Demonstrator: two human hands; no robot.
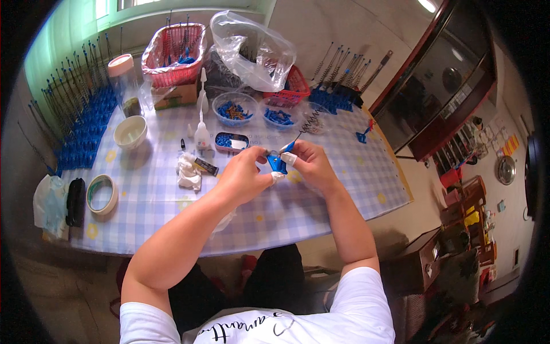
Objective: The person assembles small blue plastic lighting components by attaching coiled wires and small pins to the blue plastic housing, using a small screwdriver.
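Note:
Over the middle of the table, my left hand [245, 175] is closed on a small blue plastic base [277, 165], gripping it between thumb and fingertips. My right hand [311, 164] pinches a narrow blue piece [291, 145], from which a dark coiled spring [310, 121] rises to the upper right. The two blue parts meet or nearly meet between my hands; fingers hide the exact contact. White wrapping covers a fingertip on both hands. Just beyond them lies an oval tin [231, 141] of small blue parts.
Bowls of blue and brass-coloured pieces [235, 110] and blue pieces [279, 117] stand behind. Finished-looking spring-topped blue pieces [86, 135] crowd the left; more [332, 102] stand back right. A tape roll [102, 194], white bowl [130, 132], bottle [201, 135] and red basket [173, 71] are also there.

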